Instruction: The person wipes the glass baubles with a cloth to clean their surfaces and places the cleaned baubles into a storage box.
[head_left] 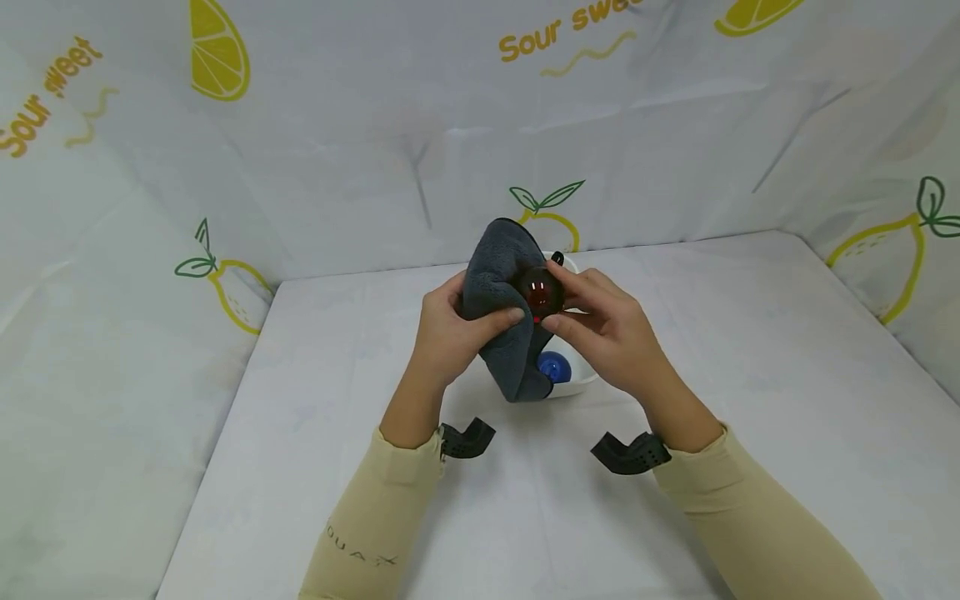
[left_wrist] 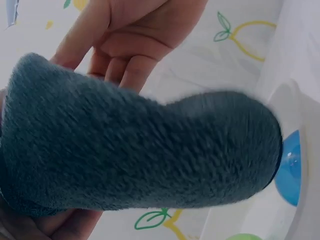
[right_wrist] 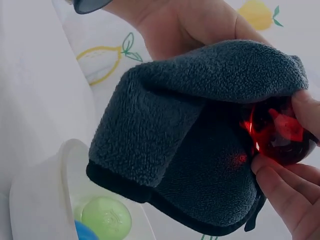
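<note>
A dark grey towel (head_left: 501, 292) with a black edge hangs folded in my left hand (head_left: 453, 329), which grips it between thumb and fingers. My right hand (head_left: 603, 325) pinches a dark red see-through ball (head_left: 542, 292) against the towel. In the right wrist view the ball (right_wrist: 282, 132) glows red and the towel (right_wrist: 140, 125) partly wraps its far side. Filling most of the left wrist view, the towel (left_wrist: 140, 145) hides the ball there. Below the hands, a blue ball (head_left: 554, 367) lies in a white tub (head_left: 588, 379), beside a green ball (right_wrist: 106, 218).
The tub (right_wrist: 37, 190) stands on a white-covered table (head_left: 360, 350), close behind and under the hands. A white cloth wall (head_left: 337, 167) with lemon prints rises behind the table and at both sides. Black wrist mounts (head_left: 630, 454) stick out below both hands.
</note>
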